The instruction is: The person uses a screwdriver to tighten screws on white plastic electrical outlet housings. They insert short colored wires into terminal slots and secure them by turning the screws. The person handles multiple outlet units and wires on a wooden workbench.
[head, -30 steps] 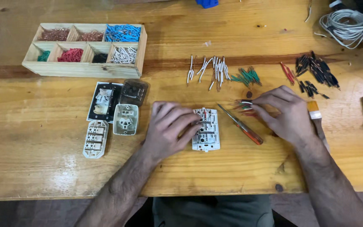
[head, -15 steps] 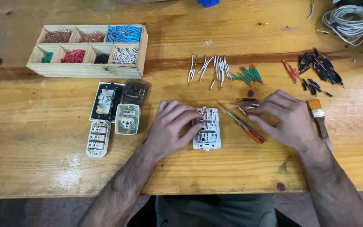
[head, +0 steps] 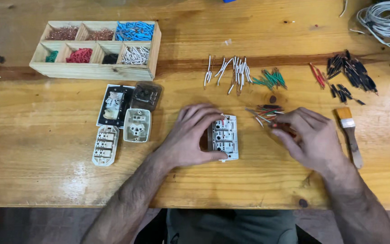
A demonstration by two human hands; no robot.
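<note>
left hand (head: 190, 138): fingers curled over white socket module (head: 224, 138), holding it on table (head: 46, 176) | right hand (head: 310, 138): fingertips pinched narrow beside mixed wire pieces (head: 265, 113), contents unclear

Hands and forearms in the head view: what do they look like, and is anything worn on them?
Both the left hand and the right hand are bare: no gloves, rings, watch or wristbands show. The forearms are uncovered and hairy up to the frame's bottom edge, with no sleeve in view. Fingernails look short.

table (head: 46, 171) – glossy varnished wood; switch module (head: 225, 138) – white plastic; tray (head: 95, 71) – bare wood
</note>
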